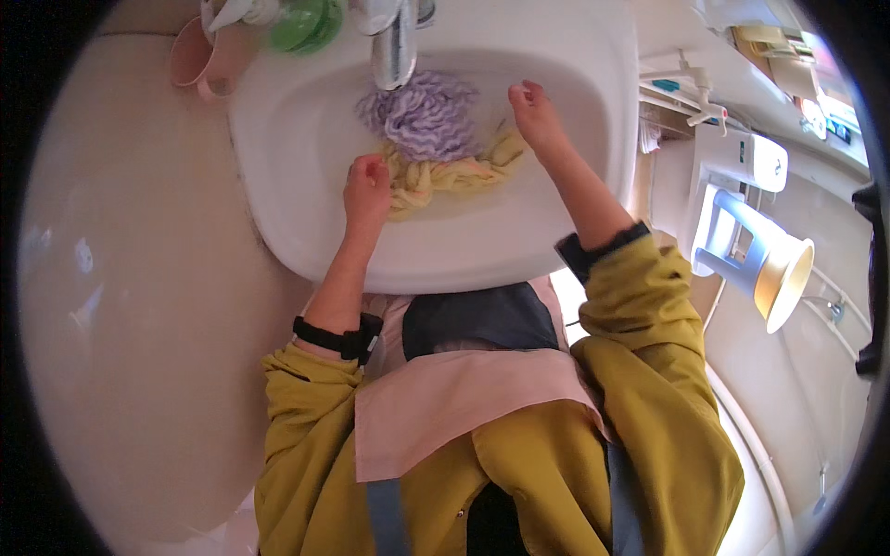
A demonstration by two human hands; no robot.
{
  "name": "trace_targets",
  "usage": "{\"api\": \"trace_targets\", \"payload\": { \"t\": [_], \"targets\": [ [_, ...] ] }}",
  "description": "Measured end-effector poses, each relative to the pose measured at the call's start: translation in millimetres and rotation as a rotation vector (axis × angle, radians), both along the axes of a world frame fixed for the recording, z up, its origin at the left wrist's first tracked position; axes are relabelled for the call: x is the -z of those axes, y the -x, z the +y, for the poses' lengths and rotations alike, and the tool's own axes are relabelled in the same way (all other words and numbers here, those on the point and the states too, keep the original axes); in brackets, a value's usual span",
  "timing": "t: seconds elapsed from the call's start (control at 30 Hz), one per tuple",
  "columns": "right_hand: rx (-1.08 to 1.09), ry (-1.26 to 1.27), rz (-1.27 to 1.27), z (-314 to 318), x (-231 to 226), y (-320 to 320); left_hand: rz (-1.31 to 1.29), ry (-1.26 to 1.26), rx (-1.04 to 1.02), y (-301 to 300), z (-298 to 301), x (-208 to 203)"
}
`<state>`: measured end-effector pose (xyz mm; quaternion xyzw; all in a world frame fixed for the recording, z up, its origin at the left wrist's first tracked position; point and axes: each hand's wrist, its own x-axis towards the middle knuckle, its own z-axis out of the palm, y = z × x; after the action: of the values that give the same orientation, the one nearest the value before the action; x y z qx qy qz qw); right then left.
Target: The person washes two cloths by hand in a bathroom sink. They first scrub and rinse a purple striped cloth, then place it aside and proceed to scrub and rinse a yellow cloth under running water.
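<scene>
In the white washbasin (464,243) lies a bunched purple, ruffled cloth (426,116), right under the tap (396,56). A twisted pale-yellow cloth (454,174) curves along its near side. My left hand (369,188) is at the left end of the yellow cloth, its fingers curled; whether they pinch the cloth is hidden. My right hand (536,116) is raised over the right side of the basin, beyond the yellow cloth's right end and apart from it. Its fingers are curled in, with nothing visible in them.
Behind the basin's left rim stand a pink mug (199,60) and a green pump bottle (301,23). A pale wall (139,278) borders the left. To the right are a blue-and-yellow stool (760,255), a white appliance (742,157) and pipes (700,93).
</scene>
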<state>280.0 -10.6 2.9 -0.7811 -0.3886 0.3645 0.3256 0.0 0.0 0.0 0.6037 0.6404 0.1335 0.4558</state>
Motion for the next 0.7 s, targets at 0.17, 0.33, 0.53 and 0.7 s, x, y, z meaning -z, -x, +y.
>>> {"api": "trace_targets", "payload": {
  "t": [0.17,0.33,0.53,0.7],
  "targets": [
    [-0.302,0.005,-0.265,8,27,117,0.053,-0.12,-0.014,28,5,-4],
    [-0.328,0.353,-0.164,17,-1,56,-0.017,-0.071,-0.113,32,4,-5],
    [-0.211,0.214,0.025,12,2,128,-0.748,0.48,-0.464,9,18,10],
    [-0.345,-0.084,0.344,7,-69,176,-1.006,0.87,-0.636,4,42,-37]
  ]
}}
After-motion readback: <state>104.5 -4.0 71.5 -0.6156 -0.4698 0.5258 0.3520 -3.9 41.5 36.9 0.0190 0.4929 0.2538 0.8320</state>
